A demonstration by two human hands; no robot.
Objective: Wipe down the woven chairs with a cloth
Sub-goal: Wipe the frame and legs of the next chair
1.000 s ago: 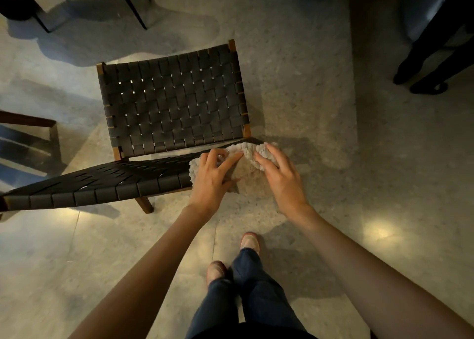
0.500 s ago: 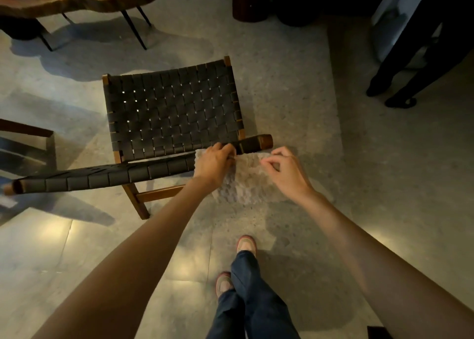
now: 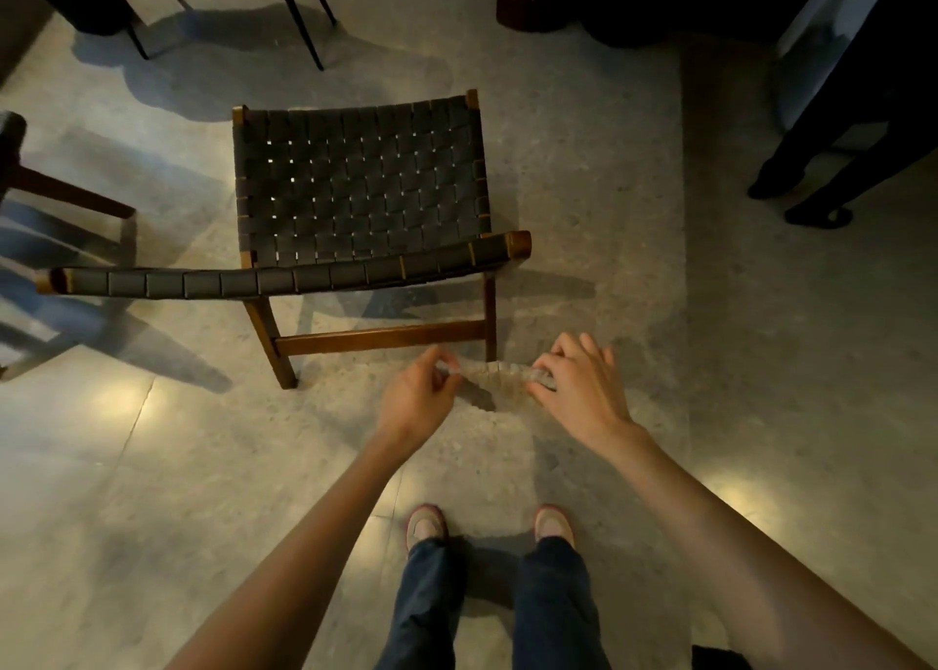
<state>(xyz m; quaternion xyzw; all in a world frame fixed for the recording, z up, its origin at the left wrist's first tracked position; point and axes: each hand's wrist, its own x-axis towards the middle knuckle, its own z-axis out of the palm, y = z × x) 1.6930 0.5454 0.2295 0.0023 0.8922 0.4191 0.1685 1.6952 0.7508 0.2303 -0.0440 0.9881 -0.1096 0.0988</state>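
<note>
— What could trip me up here?

— Starting at your left: the second chair is barely in view, so it is easy to forget. The woven chair stands just ahead of you, and nothing is touching it.

— And my hands?

— They are apart. Your left hand pinches one end of the cloth and your right hand holds the other. The cloth is stretched in the air behind the chair. Bunched into a thin rope like that, it would likely skip the gaps in the weave. If either pinch loosens, it drops to the floor.
</note>
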